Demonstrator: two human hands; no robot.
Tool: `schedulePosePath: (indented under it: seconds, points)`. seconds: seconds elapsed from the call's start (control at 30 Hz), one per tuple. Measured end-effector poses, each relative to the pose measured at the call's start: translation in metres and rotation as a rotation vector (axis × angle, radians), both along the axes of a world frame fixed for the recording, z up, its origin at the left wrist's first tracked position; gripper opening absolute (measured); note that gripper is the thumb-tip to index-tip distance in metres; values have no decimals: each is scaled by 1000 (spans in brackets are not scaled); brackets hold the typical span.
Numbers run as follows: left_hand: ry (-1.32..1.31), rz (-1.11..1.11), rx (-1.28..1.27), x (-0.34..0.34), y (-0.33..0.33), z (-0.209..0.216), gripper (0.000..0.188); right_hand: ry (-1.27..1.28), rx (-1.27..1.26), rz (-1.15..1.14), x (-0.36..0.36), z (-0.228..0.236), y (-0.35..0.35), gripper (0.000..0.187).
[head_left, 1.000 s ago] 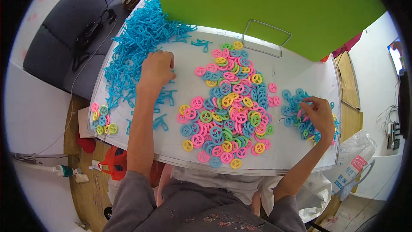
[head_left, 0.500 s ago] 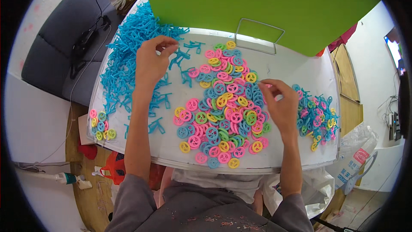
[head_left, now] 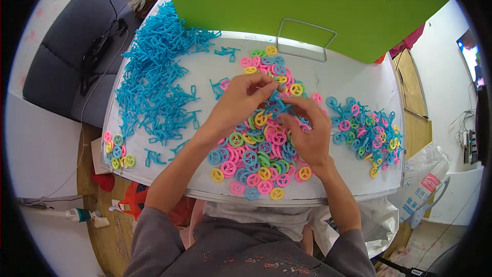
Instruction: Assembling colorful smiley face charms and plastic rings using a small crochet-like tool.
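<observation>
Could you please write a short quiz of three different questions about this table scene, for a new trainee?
1. True or false: both the left hand and the right hand grip one small blue plastic frame piece above the central pile of coloured plastic wheels.
2. Where does the big heap of loose blue plastic frame pieces lie on the white table? A) the person's left B) the person's right C) the near edge
3. Fill in: the board standing behind the table is ____.

Key: 1 true; 2 A; 3 green
</observation>
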State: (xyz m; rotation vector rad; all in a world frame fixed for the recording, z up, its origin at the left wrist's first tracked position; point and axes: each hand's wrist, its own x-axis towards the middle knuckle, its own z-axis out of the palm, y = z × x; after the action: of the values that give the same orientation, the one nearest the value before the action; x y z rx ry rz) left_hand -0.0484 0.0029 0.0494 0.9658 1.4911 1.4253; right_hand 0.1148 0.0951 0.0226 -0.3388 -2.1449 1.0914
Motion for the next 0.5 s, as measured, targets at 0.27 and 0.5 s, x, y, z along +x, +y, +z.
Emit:
schedulePosePath:
  seconds: [0.27,0.5]
  points:
    - [-71,-108,139,10,7,-23,34,22,-386,-75,5,8,5,16]
    - [-137,-101,-15,3,8,-24,26,-41,-806,-70,7,4,19,19]
